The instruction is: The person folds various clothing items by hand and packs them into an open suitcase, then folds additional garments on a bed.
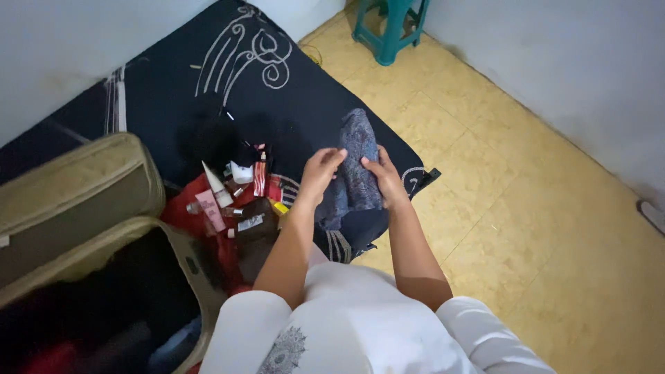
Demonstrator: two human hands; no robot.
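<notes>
I see both hands, left hand [320, 173] and right hand [383, 179], clamped on the blue-grey cloth [355, 166] just right of the toiletries pile [232, 194]; mid-fold, needing another tuck.

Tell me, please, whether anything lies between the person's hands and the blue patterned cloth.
Nothing visible does: the left hand and right hand both already grip the blue patterned cloth directly, above the dark mattress.

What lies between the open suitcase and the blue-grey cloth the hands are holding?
In the head view, a pile of small toiletry tubes and bottles lies on the dark mattress, between the suitcase and the cloth; the left hand also falls in that stretch.
</notes>
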